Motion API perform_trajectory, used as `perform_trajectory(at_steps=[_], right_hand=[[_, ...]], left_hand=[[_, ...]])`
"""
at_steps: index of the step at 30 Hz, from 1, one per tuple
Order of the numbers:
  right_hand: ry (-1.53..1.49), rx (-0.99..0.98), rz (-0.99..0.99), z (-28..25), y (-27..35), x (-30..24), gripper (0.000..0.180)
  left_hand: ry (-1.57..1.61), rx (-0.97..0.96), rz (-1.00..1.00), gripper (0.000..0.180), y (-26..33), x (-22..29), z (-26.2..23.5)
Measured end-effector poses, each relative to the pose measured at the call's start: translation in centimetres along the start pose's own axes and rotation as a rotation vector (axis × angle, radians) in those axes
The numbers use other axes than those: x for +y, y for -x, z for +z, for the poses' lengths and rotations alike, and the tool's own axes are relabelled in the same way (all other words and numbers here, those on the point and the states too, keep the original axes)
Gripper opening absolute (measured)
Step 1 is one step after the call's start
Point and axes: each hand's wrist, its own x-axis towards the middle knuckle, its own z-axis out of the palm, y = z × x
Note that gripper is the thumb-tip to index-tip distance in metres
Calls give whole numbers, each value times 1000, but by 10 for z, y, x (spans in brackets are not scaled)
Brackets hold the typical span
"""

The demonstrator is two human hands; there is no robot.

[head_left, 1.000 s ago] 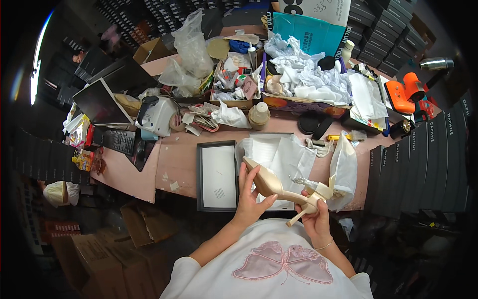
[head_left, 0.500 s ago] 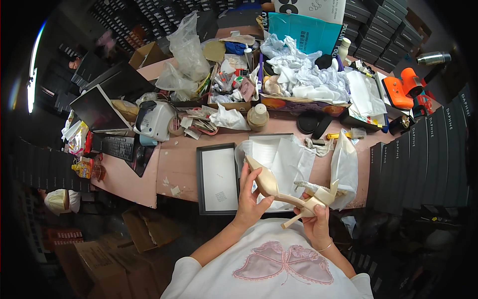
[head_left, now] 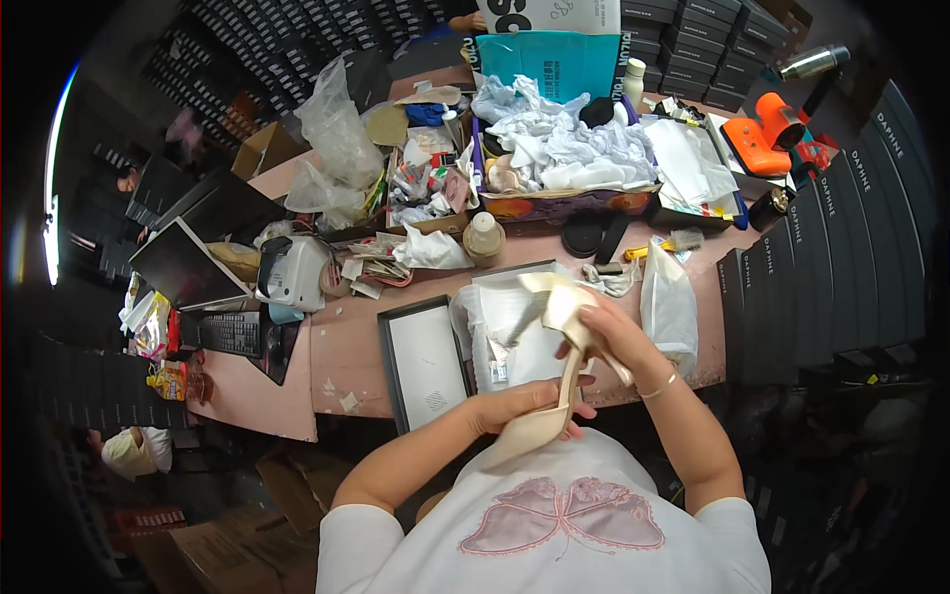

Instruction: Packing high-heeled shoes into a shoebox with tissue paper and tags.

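Note:
I hold a cream high-heeled shoe [head_left: 535,430] in front of my chest, its pointed toe tilted down to the left. My left hand [head_left: 524,403] is closed around its middle, just behind the forepart. At the raised back end, with the ankle strap, my right hand [head_left: 616,337] grips the heel area; its palm and fingers hide part of the heel. Beneath and beyond the shoe lies an open shoe box [head_left: 539,265] lined with white tissue paper [head_left: 483,315]. The dark-edged box lid [head_left: 388,337], pale inside, rests just left of it.
A white wrapped bundle [head_left: 669,297] lies right of the box, near a yellow-handled brush [head_left: 648,249]. Stacked dark shoe boxes [head_left: 821,267] wall the right side. Behind stand a bottle [head_left: 484,238] and a carton of crumpled paper [head_left: 564,205]. A label printer [head_left: 294,272] and keyboard [head_left: 230,332] sit left.
The shoe has swung round: its toe went from pointing up and away to down toward me, and its strap end rose. My right hand moved up and forward; my left moved down and right.

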Motion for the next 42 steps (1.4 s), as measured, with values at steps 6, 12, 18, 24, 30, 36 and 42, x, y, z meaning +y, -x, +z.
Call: perform_trajectory(at_steps=[6,12,18,24,30,36,42], right_hand=[[724,418,-695,17,23,3,34],[489,87,-248,61,78,45,28],[601,172,-390,67,75,47,26],[704,186,-420,64,79,39,19],[775,161,-375,63,83,31,13],[955,134,-432,54,76,33,10],[632,179,-184,39,73,39,11]], left_hand=[[-137,458,386,55,6,-27,-1],[-227,599,685,40,10,-21,0],[-347,686,788,37,6,-15,15],[-395,727,820,37,6,-26,18],[-499,789,823,36,9,-32,23],[-523,805,801,35,6,-42,29],[-312,837,877,36,5,-36,21]])
